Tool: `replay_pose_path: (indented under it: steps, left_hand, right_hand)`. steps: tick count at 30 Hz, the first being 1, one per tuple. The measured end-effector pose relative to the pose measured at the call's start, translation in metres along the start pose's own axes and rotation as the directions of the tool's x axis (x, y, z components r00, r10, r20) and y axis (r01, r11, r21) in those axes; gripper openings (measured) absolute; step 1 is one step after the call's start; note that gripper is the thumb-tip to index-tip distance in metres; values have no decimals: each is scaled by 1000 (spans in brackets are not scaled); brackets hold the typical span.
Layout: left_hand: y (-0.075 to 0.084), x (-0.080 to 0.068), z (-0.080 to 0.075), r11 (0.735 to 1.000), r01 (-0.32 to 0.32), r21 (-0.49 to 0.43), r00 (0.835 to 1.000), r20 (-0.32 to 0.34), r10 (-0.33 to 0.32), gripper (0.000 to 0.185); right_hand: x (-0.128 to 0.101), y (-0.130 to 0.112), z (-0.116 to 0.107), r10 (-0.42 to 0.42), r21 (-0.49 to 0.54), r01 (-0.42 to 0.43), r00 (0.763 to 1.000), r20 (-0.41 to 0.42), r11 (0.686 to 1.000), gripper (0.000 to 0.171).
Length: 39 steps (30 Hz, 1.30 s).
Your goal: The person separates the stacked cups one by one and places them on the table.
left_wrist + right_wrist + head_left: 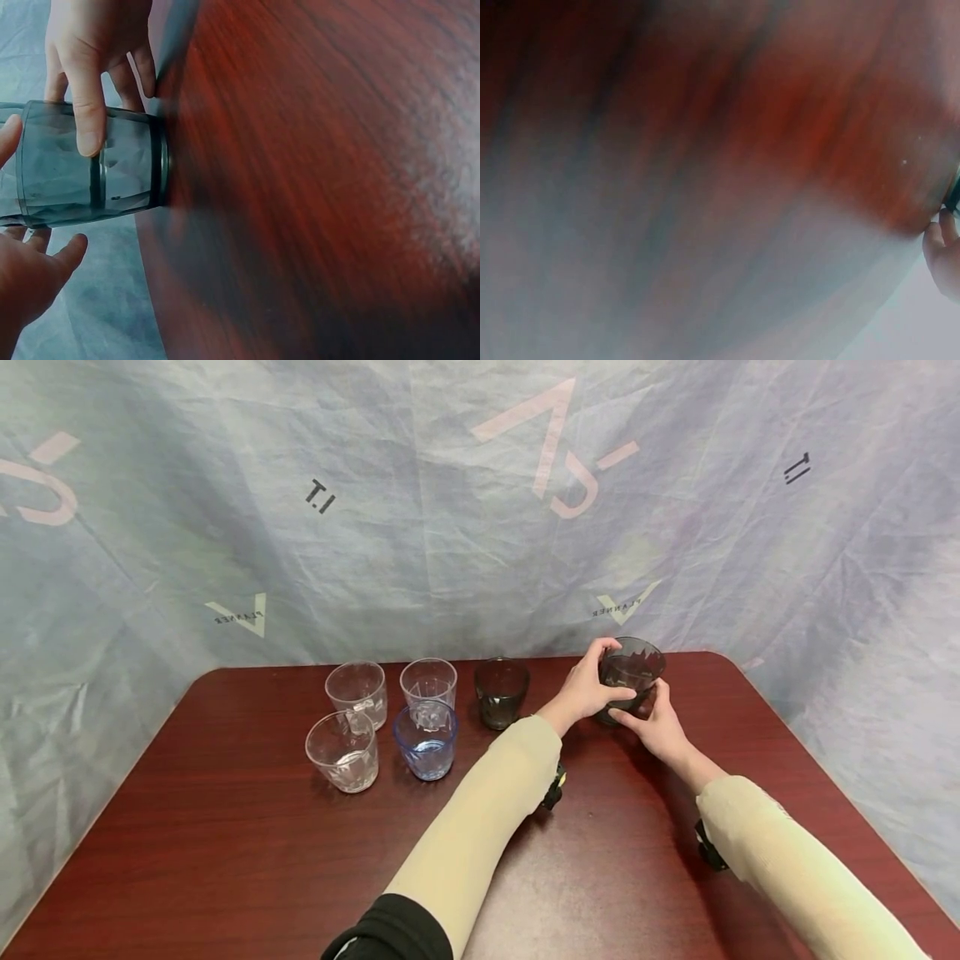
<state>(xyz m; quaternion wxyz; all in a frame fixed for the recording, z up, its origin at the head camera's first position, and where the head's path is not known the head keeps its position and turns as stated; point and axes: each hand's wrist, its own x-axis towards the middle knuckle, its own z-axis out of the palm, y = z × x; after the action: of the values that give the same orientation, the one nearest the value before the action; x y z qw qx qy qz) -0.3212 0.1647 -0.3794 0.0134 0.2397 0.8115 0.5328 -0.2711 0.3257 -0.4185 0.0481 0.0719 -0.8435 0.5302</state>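
Two smoky grey glasses, one nested in the other, stand upright near the table's far right. My left hand [585, 691] holds the upper glass [637, 658] from the left, thumb in front and fingers spread at the rim and side. Lower down on the right, my right hand [666, 731] grips the lower glass [135, 169]. In the left wrist view, the right thumb [88, 135] presses its wall close to the base. Only some fingers [945, 255] and a dark sliver of glass show at the right wrist view's edge.
Left of my hands stands another smoky glass [501, 689]. Farther left are a blue-tinted glass [427, 747] and clear glasses [352, 687], [342, 752], [429, 675]. The dark red wooden table [225, 827] ends at a hanging printed cloth [427, 552].
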Motion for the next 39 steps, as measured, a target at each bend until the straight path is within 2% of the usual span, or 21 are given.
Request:
replay_pose_path:
  steps: [4,13,26,31,39]
  left_hand:
    - [-2,-1,1,999,-29,14,1000,-1,30,70]
    - [-3,-5,2,998,-39,45,999,8,39,66]
    - [-7,-6,5,996,-81,48,996,-23,82,65]
    - [-4,-6,5,995,-70,66,997,-12,71,67]
    - [-2,0,0,998,-22,64,1000,-8,23,74]
  right_hand:
    - [-1,-1,0,-5,14,5,1000,-5,1000,80]
    - [-1,-1,3,-8,-1,8,1000,-9,1000,79]
    - [-2,-4,2,25,-67,-26,1000,-18,997,80]
    - [-4,-6,1,41,-94,-44,999,-29,995,81]
    - [-4,-7,4,48,-72,-50,998,-27,996,83]
